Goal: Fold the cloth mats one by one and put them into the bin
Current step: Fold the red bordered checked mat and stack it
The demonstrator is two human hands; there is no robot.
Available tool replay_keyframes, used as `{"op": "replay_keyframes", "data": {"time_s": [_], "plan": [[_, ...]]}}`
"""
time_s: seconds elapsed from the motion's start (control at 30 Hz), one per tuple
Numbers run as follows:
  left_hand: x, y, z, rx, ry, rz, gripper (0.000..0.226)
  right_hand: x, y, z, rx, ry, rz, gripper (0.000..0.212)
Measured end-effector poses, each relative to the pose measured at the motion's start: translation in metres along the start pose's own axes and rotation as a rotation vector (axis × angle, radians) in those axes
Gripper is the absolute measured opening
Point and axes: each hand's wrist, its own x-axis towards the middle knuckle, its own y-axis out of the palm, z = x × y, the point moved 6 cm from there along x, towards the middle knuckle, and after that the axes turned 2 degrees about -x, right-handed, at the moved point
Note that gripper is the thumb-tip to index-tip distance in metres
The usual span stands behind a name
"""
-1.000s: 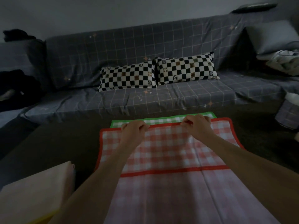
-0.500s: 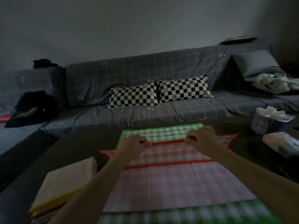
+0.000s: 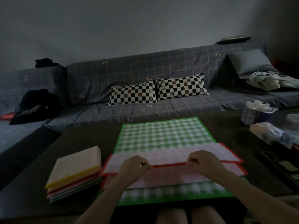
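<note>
At the lower centre of the frame my left hand (image 3: 135, 167) and right hand (image 3: 204, 162) each pinch the red-trimmed edge of the red mat (image 3: 171, 156), fingers curled tight on it, the edge stretched between them. The red mat lies folded over itself on the green mat (image 3: 163, 135), which is spread flat on the dark worktop (image 3: 80, 139). At lower left, just beside the mats, sits a stack (image 3: 74, 172) of folded mats. A sofa (image 3: 145, 81) with two checkered pillows (image 3: 132, 95) runs behind.
</note>
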Motion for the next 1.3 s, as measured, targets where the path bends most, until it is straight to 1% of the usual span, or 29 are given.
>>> {"op": "replay_keyframes", "data": {"time_s": [0.17, 0.3, 0.4, 0.5, 0.6, 0.73, 0.8, 0.87, 0.93, 1.03, 1.1, 1.17, 1.23, 1.3], "plan": [[-0.018, 0.021, 0.005, -0.042, -0.017, 0.013, 0.019, -0.014, 0.022, -0.005, 0.033, 0.041, 0.063, 0.017], [-0.024, 0.030, 0.009, -0.015, -0.024, 0.019, 0.021, -0.020, 0.031, -0.008, 0.039, 0.076, 0.086, 0.018], [-0.025, 0.031, 0.011, -0.030, -0.004, 0.016, 0.020, -0.022, 0.037, -0.012, 0.040, 0.099, 0.083, 0.021], [-0.023, 0.034, 0.014, -0.095, -0.009, 0.052, 0.018, -0.024, 0.043, -0.017, 0.021, 0.104, 0.075, 0.028], [-0.016, 0.039, 0.020, -0.086, -0.024, 0.065, 0.026, -0.025, 0.045, -0.018, 0.027, 0.105, 0.065, 0.030], [-0.006, 0.045, 0.021, -0.074, -0.049, 0.071, 0.043, -0.026, 0.047, -0.018, 0.057, 0.088, 0.027, 0.019], [0.000, 0.048, 0.014, -0.066, -0.034, 0.052, 0.046, -0.026, 0.051, -0.020, 0.056, 0.086, 0.023, 0.017], [0.011, 0.050, 0.002, -0.016, 0.009, -0.011, 0.039, -0.025, 0.056, -0.023, 0.033, 0.084, 0.024, 0.016], [0.027, 0.056, -0.009, 0.022, 0.014, -0.065, 0.032, -0.025, 0.059, -0.025, 0.019, 0.078, 0.013, 0.017], [0.053, 0.072, -0.021, 0.150, -0.017, 0.021, 0.046, -0.024, 0.062, -0.028, 0.029, 0.074, 0.020, 0.025], [0.064, 0.081, -0.021, 0.245, -0.049, 0.086, 0.055, -0.024, 0.063, -0.029, 0.024, 0.057, 0.028, 0.020], [0.067, 0.091, -0.015, 0.306, -0.089, 0.126, 0.059, -0.022, 0.060, -0.027, 0.017, 0.039, 0.022, 0.019], [0.067, 0.097, -0.012, 0.314, -0.104, 0.131, 0.059, -0.014, 0.058, -0.026, -0.016, 0.043, 0.034, 0.019], [0.067, 0.097, -0.012, 0.338, -0.082, 0.097, 0.058, 0.001, 0.055, -0.021, -0.056, 0.060, 0.022, 0.022]]}}
